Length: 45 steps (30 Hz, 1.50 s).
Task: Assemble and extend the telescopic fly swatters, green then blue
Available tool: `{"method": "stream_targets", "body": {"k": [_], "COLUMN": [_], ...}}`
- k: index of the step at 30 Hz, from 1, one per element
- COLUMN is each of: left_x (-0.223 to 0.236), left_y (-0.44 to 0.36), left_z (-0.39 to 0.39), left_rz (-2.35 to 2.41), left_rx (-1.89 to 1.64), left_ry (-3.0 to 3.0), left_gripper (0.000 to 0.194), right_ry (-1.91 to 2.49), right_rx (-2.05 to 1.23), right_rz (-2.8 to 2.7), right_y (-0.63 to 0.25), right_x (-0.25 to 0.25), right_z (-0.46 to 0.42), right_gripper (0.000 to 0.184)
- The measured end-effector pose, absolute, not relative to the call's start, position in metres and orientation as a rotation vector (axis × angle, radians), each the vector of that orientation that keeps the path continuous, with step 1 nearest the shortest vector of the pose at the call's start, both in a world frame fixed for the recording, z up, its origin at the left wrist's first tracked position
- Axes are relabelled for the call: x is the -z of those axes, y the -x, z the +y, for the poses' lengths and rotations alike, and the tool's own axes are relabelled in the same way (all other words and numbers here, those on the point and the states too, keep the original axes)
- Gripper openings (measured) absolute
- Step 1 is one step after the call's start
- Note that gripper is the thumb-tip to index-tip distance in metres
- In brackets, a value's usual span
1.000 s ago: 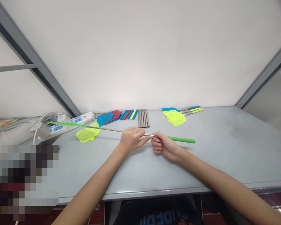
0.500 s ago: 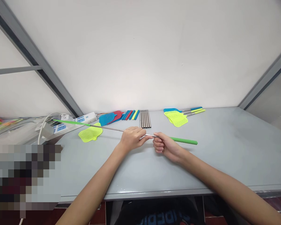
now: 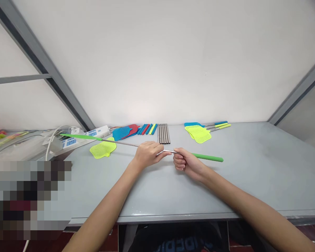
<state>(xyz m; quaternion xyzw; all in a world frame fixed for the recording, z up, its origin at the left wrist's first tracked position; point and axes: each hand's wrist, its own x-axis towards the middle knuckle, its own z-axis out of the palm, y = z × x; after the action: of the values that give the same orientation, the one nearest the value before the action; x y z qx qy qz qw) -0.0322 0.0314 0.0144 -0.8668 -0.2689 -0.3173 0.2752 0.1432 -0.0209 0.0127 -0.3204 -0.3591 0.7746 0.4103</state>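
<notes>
Green at both ends and metal between, the long fly swatter (image 3: 168, 151) is held in both hands over the table (image 3: 199, 196). Its flat green head (image 3: 81, 137) shows nearly edge-on, a thin tapering strip; the slim metal rod (image 3: 120, 142) is shiny, and the green handle (image 3: 208, 157) is smooth and round-ended.

The swatter's long axis runs crosswise in front of the person. The head points left, well beyond the left hand (image 3: 148, 154) and in front of the power strip (image 3: 94, 133) in the view; the handle points right, past the right hand (image 3: 186, 162), and sits lower in the view than the head.

The left hand grasps the rod from above, its thumb stretched toward the right hand. The right hand is curled into a fist around the swatter where rod and handle meet, thumb on top.

Beyond the left hand, to its left, lie a yellow mesh head (image 3: 103, 149) and blue and red swatter heads (image 3: 121, 133). Farther off, beyond both hands, are coloured grips (image 3: 147, 129) beside a row of metal tubes (image 3: 164, 134). Beyond the right hand lie blue and yellow swatters (image 3: 199, 134), their handles pointing right.
</notes>
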Motion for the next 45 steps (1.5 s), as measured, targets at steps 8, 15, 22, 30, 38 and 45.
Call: {"method": "stream_targets", "body": {"k": [8, 15, 22, 30, 38, 45], "left_x": [-0.014, -0.015, -0.018, -0.018, -0.017, -0.017], "left_y": [0.033, 0.033, 0.035, 0.036, 0.043, 0.047], "left_z": [0.032, 0.033, 0.034, 0.037, 0.04, 0.042], "left_rz": [-0.741, -0.736, -0.722, -0.705, -0.735, -0.754], "left_rx": [0.836, 0.841, 0.837, 0.883, 0.857, 0.842], "left_ry": [2.326, 2.318, 2.333, 2.317, 2.306, 2.301], "left_gripper": [0.036, 0.038, 0.037, 0.04, 0.039, 0.038], "right_ry": [0.839, 0.855, 0.859, 0.865, 0.861, 0.87], "right_rx": [-1.906, -1.887, -1.872, -1.864, -1.878, -1.871], "right_rz": [-0.919, -0.932, -0.935, -0.937, -0.927, -0.924], "right_y": [-0.144, -0.147, -0.149, -0.151, -0.154, -0.156], "right_x": [-0.013, -0.014, -0.014, -0.016, -0.017, -0.017], "right_z": [-0.022, -0.021, -0.02, -0.02, -0.02, -0.019], "right_gripper": [0.035, 0.035, 0.034, 0.034, 0.035, 0.036]}}
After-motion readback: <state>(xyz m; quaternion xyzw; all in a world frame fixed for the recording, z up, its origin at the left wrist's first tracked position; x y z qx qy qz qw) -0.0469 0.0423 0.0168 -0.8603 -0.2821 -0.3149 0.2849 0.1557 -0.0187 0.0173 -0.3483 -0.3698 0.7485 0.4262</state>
